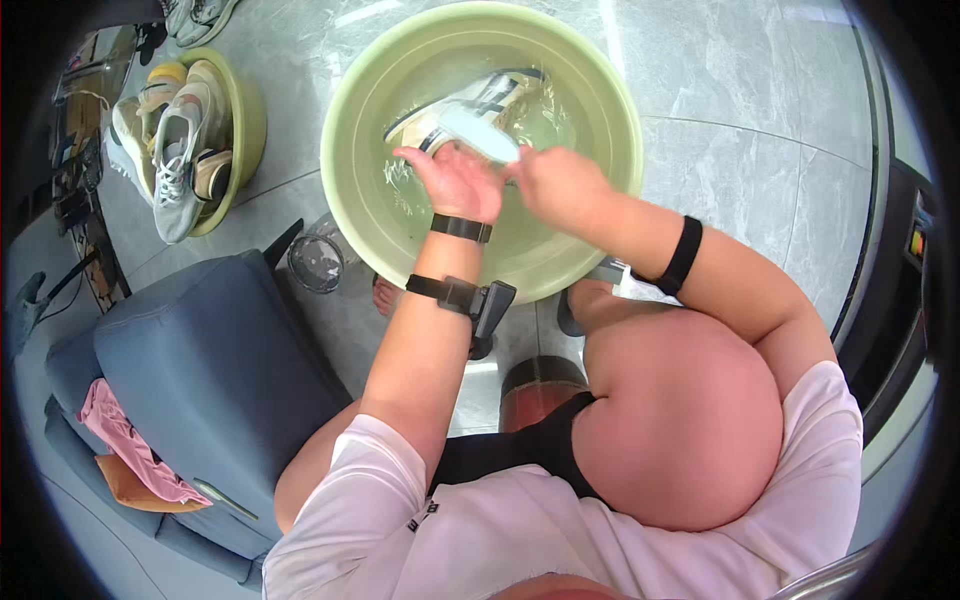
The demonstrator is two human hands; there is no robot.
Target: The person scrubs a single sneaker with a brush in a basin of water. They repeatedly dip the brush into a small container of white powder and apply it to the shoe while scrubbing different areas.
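A large pale-green plastic basin (341, 180) holds water before me. In it lies a cream sneaker with dark blue trim (420, 120), tilted on its side. My right hand (562, 184) grips the handle end of a pale-blue brush (472, 133), whose body lies across the shoe and hides part of it. My left hand (466, 180) is palm up at the near side of the shoe, thumb spread out to the left. Its fingertips are partly hidden by the brush, and the palm shows nothing in it.
A smaller green tub (251, 127) full of several shoes stands at the left on grey floor tiles (720, 82). A clear container (316, 262) sits by the basin, near a blue sofa (202, 345). A dark-framed cabinet (896, 300) is at the right.
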